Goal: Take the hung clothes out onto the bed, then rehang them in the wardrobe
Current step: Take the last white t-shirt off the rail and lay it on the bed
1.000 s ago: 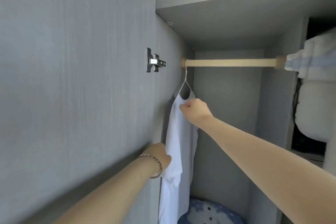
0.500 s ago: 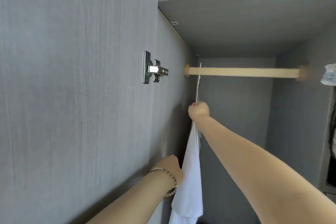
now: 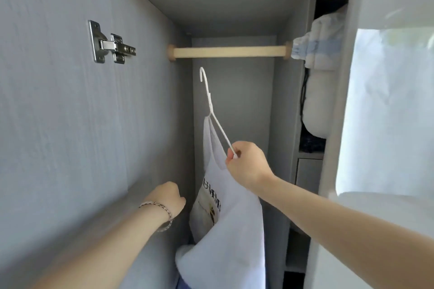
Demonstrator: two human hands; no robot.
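A white T-shirt (image 3: 231,225) with dark print hangs from a thin white hanger (image 3: 210,105). The hanger's hook is in the air below the bare wooden rail (image 3: 229,51), off it. My right hand (image 3: 247,164) pinches the hanger's right arm and holds the shirt up inside the wardrobe. My left hand (image 3: 168,199), with a bracelet at the wrist, is by the wardrobe's left side panel, fingers curled; it is just left of the shirt and I cannot tell whether it holds anything.
The grey wardrobe door (image 3: 58,101) with a metal hinge (image 3: 110,42) stands open on the left. Folded white and blue bedding (image 3: 321,44) fills the compartment to the right. A pale panel (image 3: 387,112) lies at the far right.
The hanger's hook has come off the rail and dropped below it. My right hand has moved down and right with the hanger, turning the shirt's printed front into view. My left hand no longer touches the shirt.
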